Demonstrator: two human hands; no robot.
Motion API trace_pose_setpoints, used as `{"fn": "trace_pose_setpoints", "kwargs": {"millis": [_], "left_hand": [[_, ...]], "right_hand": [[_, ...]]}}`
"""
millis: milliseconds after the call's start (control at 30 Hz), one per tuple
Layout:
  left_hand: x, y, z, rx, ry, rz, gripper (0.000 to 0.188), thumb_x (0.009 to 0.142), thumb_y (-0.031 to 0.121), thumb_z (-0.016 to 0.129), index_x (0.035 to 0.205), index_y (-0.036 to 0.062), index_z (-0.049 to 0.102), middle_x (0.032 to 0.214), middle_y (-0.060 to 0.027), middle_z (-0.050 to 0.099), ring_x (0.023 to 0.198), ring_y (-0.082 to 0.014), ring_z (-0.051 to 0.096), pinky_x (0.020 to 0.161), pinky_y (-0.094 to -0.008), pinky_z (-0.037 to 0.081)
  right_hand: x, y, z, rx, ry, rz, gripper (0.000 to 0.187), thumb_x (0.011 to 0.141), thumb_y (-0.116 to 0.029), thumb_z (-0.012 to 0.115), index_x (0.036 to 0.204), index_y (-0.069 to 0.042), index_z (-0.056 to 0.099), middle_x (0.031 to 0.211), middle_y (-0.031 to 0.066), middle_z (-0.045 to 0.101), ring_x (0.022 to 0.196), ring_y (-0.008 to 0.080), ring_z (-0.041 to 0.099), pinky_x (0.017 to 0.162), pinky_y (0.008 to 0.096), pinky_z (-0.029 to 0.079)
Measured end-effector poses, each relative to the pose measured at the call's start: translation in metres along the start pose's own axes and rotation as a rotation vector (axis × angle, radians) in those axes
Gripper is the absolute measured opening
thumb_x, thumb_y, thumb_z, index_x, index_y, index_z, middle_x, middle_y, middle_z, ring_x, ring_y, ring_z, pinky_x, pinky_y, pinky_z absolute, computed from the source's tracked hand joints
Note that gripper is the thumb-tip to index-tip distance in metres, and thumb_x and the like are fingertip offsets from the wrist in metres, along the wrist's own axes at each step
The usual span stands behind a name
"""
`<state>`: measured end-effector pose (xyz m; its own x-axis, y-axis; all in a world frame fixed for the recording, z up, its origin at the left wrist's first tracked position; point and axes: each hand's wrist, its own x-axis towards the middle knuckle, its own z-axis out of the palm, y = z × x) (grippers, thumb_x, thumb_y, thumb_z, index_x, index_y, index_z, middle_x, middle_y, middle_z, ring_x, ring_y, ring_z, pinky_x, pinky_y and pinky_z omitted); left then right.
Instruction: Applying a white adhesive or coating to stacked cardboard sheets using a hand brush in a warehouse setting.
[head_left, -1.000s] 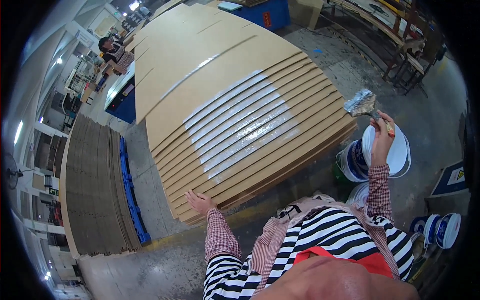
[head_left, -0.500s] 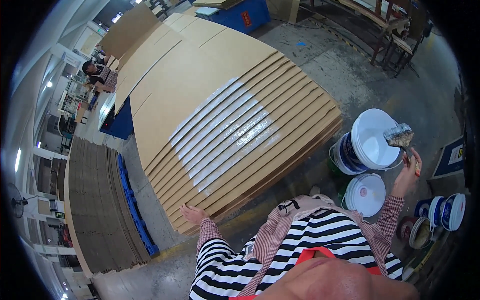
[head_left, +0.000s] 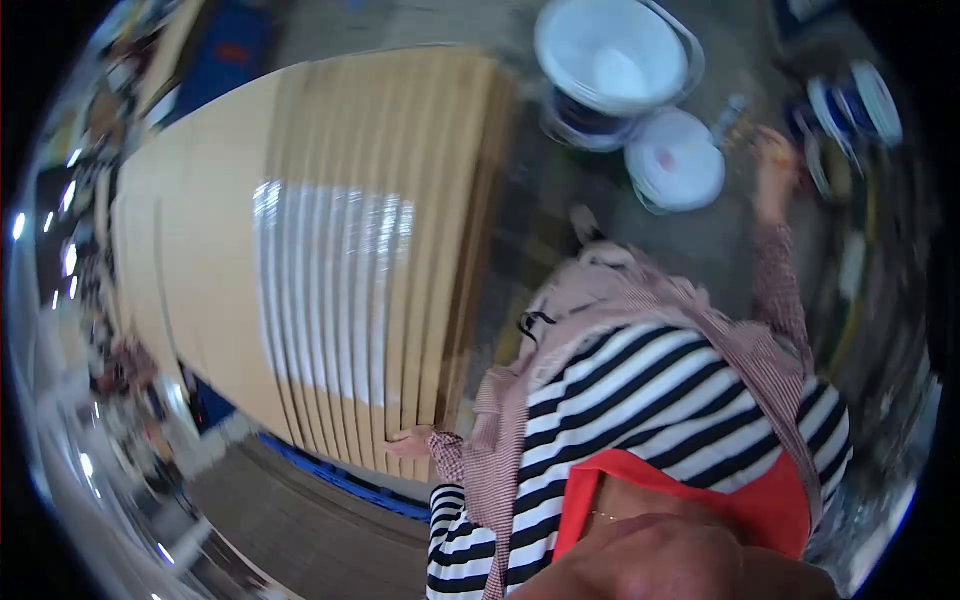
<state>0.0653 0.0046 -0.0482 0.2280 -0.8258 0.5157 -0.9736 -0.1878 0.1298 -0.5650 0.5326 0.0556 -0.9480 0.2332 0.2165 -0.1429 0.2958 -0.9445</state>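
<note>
We are resting our left hand (head_left: 410, 441), fingers spread open, on the near edge of the stack of tan boards (head_left: 330, 260), whose long axis is running away from us. Our right hand (head_left: 772, 160) is closing around a blurred brush (head_left: 733, 112) beside the white bucket lid (head_left: 674, 160), bristles pointing toward the open white bucket (head_left: 612, 52).

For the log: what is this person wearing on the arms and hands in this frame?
Both forearms are covered by long sleeves in a fine red-and-white check, over a black-and-white striped top. The left hand is bare, its checked cuff ending at the wrist. The right hand is blurred; no glove is evident, and the same checked sleeve runs down from it. No watch or rings can be made out.
</note>
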Motion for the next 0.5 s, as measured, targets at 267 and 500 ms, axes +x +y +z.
{"fn": "trace_pose_setpoints", "kwargs": {"millis": [267, 500], "left_hand": [[0.0, -0.008, 0.0, -0.003, -0.048, -0.073, 0.044, 0.097, 0.026, 0.034, 0.129, -0.0042, 0.042, 0.132, -0.0249, 0.045, 0.122, -0.0384, 0.043, 0.102, -0.0462, 0.034], [-0.003, 0.006, -0.012, -0.034, -0.081, -0.049, 0.044, 0.097, 0.025, 0.035, 0.129, -0.0054, 0.042, 0.131, -0.0267, 0.045, 0.121, -0.0396, 0.043, 0.102, -0.0464, 0.034]], "right_hand": [[-0.109, 0.16, 0.05, -0.543, -0.35, -0.123, 0.012, 0.08, 0.003, 0.053, 0.087, -0.004, 0.059, 0.098, 0.011, 0.058, 0.089, 0.0321, 0.055, 0.08, 0.0392, 0.044], [-0.112, 0.236, 0.073, -0.776, -0.487, 0.075, 0.022, 0.075, 0.007, 0.055, 0.091, -0.009, 0.057, 0.101, 0.011, 0.054, 0.095, 0.0338, 0.052, 0.082, 0.0437, 0.043]]}}
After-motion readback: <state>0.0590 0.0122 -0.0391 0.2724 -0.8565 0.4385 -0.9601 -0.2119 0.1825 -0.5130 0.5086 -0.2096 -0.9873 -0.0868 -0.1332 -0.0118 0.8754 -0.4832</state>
